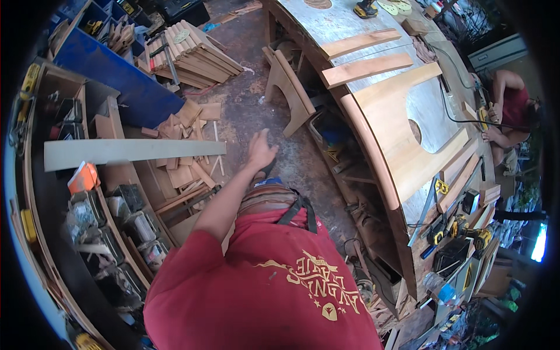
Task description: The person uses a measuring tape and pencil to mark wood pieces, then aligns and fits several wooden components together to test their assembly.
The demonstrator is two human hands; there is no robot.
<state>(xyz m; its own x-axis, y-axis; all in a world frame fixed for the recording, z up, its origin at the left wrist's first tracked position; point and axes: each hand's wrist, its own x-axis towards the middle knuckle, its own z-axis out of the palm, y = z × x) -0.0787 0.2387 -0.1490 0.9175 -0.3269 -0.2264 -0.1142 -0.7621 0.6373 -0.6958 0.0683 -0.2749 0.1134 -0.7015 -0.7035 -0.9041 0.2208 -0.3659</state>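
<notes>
My left hand [262, 150] reaches forward over the stained floor [245, 108], fingers loosely bent and somewhat apart, with nothing visible in them. To its left a long pale strip [122, 153] crosses the shelving, near a heap of wooden offcuts [186, 119]. Ahead and right of the hand, an arched wooden piece [287, 87] leans beside the workbench [338, 14]. A larger wooden frame with a curved cutout [379, 128] lies on the bench top. My right hand is out of sight.
A blue cabinet [111, 81], stacked slats [192, 55] and shelving [70, 87] line the left. Drills [466, 233], boards [367, 70] and clamps lie on the bench. A co-worker in a red top [513, 105] holds a yellow tool at the right.
</notes>
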